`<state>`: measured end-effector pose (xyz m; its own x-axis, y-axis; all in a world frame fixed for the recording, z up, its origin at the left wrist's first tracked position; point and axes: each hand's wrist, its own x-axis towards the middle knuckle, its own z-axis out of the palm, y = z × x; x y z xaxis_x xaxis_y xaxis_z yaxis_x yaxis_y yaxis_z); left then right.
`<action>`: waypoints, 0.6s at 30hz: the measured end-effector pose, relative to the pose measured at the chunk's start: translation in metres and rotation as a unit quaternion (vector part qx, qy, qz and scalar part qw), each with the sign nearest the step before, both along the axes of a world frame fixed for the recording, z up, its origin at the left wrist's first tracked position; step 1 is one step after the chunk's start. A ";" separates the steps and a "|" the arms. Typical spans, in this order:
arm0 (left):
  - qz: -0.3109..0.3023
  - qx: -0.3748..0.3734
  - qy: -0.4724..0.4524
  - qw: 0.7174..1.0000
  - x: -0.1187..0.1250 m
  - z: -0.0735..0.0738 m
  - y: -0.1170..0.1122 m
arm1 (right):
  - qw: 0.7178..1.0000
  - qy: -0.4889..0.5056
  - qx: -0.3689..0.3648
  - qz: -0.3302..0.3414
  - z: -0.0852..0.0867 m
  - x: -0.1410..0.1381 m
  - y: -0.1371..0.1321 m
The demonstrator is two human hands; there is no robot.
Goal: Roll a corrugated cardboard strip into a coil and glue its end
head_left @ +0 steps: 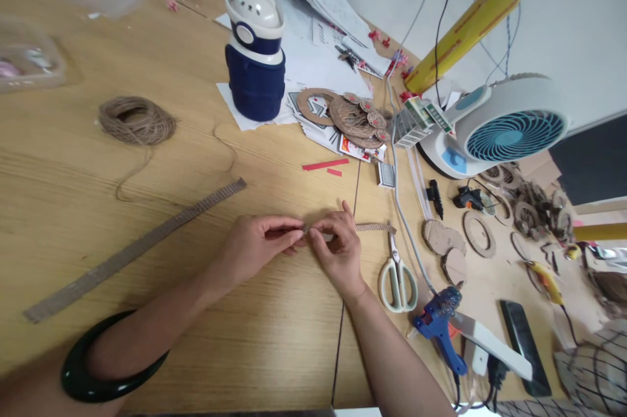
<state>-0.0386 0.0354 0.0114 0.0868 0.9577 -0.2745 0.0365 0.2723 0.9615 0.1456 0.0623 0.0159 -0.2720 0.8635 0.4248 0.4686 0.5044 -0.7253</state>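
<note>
Between the fingertips of my left hand (262, 244) and my right hand (337, 244) is one end of a narrow corrugated cardboard strip (375, 227). Both hands pinch it, thumb against fingers, and the pinched end is mostly hidden. From behind my right hand the strip runs right to the tips of the scissors (399, 280), whose pale green handles lie toward me. A longer, wider cardboard strip (142, 250) lies slantwise on the table, left of my left hand. Two red paper strips (326, 165) lie just beyond my hands.
A coil of brown twine (136, 120) lies at left, its loose end trailing. Beyond stands a dark blue bottle (255, 51). At right are a blue glue gun (441, 325), a power strip (492, 342), a phone (525, 346), cardboard rings (479, 234), a cable and a fan (509, 126).
</note>
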 end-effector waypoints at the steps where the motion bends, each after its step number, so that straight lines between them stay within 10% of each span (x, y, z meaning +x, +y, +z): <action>1: 0.000 0.000 -0.004 1.000 0.000 0.001 0.000 | 1.000 0.000 0.001 0.001 -0.001 0.000 0.000; 18: 0.006 0.017 0.007 1.000 0.003 0.012 -0.003 | 1.000 -0.005 0.005 0.014 -0.003 -0.001 0.000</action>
